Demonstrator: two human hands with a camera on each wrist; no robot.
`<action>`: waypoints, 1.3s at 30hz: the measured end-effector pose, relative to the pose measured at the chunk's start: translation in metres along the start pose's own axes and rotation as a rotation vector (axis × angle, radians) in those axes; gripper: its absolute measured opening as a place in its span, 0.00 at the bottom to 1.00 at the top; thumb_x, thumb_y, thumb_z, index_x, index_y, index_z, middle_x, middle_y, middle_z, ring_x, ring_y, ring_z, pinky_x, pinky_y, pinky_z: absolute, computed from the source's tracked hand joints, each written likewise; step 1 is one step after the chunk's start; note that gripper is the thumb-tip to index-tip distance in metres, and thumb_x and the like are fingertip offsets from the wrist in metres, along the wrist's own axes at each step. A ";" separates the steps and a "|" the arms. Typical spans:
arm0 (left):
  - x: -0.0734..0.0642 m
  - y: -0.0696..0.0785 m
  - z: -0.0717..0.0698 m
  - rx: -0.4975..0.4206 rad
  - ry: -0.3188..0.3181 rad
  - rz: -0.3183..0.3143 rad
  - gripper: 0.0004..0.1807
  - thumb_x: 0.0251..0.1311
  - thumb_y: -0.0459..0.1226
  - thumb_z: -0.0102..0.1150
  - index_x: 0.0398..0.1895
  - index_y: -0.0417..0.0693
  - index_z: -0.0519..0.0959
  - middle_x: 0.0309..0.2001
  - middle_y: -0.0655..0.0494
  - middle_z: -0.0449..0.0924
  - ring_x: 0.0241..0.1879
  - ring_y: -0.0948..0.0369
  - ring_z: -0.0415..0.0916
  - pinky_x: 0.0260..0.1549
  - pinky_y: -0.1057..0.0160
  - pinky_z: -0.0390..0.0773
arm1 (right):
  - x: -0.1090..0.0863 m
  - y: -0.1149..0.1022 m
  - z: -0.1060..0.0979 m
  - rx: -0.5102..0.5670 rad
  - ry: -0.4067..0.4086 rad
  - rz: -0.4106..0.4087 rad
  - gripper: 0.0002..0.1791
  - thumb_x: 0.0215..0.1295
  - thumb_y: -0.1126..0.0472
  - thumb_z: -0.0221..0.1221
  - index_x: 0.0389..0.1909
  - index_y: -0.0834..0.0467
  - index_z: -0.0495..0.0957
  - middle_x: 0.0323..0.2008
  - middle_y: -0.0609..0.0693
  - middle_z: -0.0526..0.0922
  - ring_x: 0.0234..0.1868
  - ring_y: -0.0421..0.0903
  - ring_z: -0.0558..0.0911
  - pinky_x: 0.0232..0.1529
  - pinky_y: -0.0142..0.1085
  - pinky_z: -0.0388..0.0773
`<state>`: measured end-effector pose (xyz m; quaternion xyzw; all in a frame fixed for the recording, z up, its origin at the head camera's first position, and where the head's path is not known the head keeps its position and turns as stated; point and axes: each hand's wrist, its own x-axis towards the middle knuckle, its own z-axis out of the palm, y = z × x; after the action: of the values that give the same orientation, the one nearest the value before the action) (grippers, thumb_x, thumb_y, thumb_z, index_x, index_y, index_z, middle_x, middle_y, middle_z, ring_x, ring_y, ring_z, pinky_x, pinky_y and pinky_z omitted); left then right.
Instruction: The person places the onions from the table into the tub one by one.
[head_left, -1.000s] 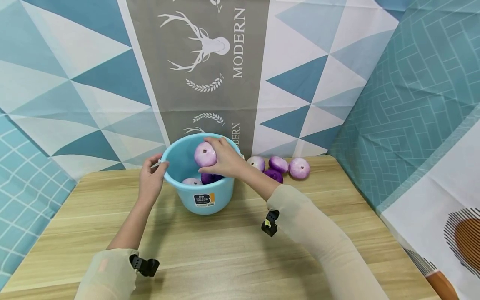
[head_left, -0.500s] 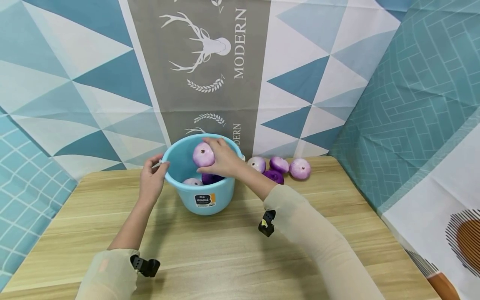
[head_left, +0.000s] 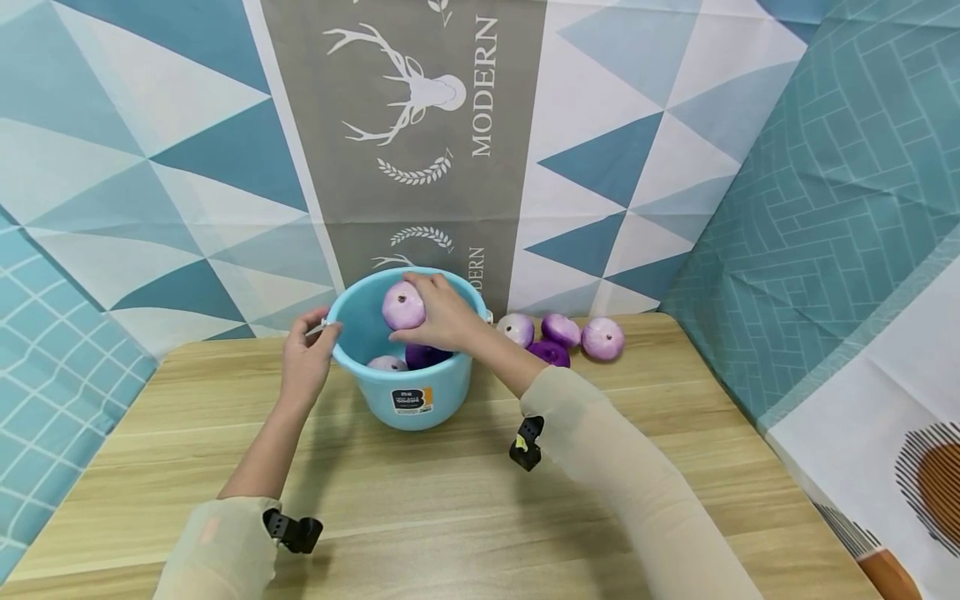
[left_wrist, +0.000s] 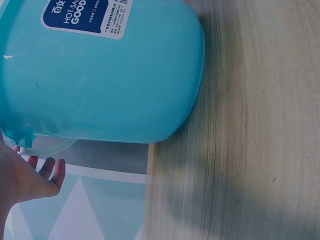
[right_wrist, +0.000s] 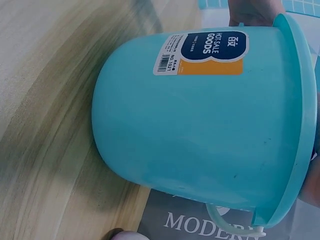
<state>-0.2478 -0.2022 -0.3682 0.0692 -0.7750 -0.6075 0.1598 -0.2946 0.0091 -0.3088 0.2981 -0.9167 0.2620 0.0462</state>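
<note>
In the head view a light blue bucket [head_left: 453,387] stands upright on the table. My left hand [head_left: 303,367] grips its rim at the left handle joint, thumb and fingertips at the edge. My right hand [head_left: 444,317] holds a pale purple onion [head_left: 403,307] over the bucket's opening, thumb below and fingers above. Lower inside lie a pale onion [head_left: 387,363] and a dark purple onion [head_left: 424,357], partly hidden by the front rim. The left wrist view shows my left fingers [left_wrist: 46,170] by the white handle. In the right wrist view the bucket's wall hides the held onion.
Right of the bucket, near the table's back edge, lie a whitish onion [head_left: 516,329], two purple onions [head_left: 560,330] [head_left: 603,338] and a dark purple onion [head_left: 551,353]. Patterned cloth [head_left: 585,100] hangs behind the wooden table [head_left: 420,517].
The right hand and its onion have shifted slightly left over the bucket. The left hand keeps its grip on the rim, and the other onions lie as before.
</note>
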 end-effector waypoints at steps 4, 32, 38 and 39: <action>0.000 0.000 0.001 -0.009 -0.004 -0.002 0.27 0.65 0.47 0.47 0.64 0.45 0.64 0.66 0.51 0.61 0.61 0.56 0.66 0.42 0.75 0.70 | 0.001 -0.002 0.001 0.001 -0.004 -0.001 0.51 0.47 0.41 0.68 0.70 0.52 0.54 0.65 0.56 0.62 0.62 0.48 0.67 0.61 0.43 0.69; -0.001 0.000 0.000 -0.010 0.002 0.009 0.27 0.65 0.46 0.47 0.65 0.45 0.64 0.66 0.51 0.62 0.60 0.57 0.66 0.40 0.77 0.70 | 0.008 -0.006 0.005 -0.013 0.000 0.002 0.50 0.48 0.42 0.67 0.70 0.53 0.55 0.64 0.57 0.63 0.60 0.49 0.70 0.58 0.43 0.72; -0.001 0.001 0.000 -0.010 0.000 0.010 0.27 0.65 0.46 0.47 0.64 0.45 0.64 0.65 0.50 0.63 0.60 0.55 0.66 0.40 0.77 0.70 | 0.010 -0.007 0.008 -0.005 -0.005 0.004 0.51 0.48 0.41 0.68 0.70 0.52 0.55 0.64 0.58 0.64 0.58 0.48 0.71 0.57 0.42 0.72; -0.002 0.002 0.000 -0.008 -0.001 0.009 0.27 0.65 0.46 0.47 0.64 0.45 0.64 0.65 0.50 0.63 0.60 0.55 0.66 0.40 0.77 0.70 | 0.011 -0.008 0.008 -0.004 -0.006 0.005 0.51 0.48 0.41 0.68 0.70 0.52 0.55 0.64 0.58 0.64 0.58 0.48 0.72 0.57 0.42 0.72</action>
<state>-0.2463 -0.2010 -0.3670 0.0647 -0.7730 -0.6099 0.1622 -0.2985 -0.0059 -0.3100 0.2967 -0.9181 0.2593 0.0433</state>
